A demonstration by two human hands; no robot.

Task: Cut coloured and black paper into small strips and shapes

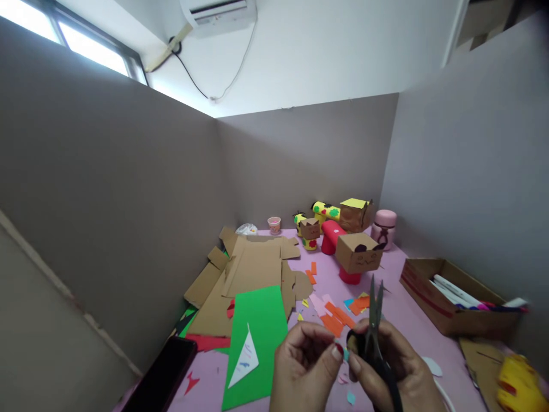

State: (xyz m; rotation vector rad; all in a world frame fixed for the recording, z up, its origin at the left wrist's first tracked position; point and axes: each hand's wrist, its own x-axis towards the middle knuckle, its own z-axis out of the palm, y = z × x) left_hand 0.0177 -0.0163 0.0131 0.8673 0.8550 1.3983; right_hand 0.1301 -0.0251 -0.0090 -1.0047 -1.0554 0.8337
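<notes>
My right hand [397, 366] grips black-handled scissors [376, 320], blades pointing up and nearly closed. My left hand [306, 366] sits just left of it, thumb and fingers pinching a tiny light-blue scrap of paper [345, 355] close to the scissor handles. Both hands hover low over a pink tabletop [403, 312]. Orange paper strips [338, 317] lie just beyond my fingers.
A green sheet [257, 337] with a white triangle lies left, over flattened cardboard [253, 272]. A black phone [165, 375] lies at the near left. Cardboard figures with faces [359, 254] and coloured tubes stand at the back. An open box of pens [454, 294] sits right. Grey partition walls enclose the desk.
</notes>
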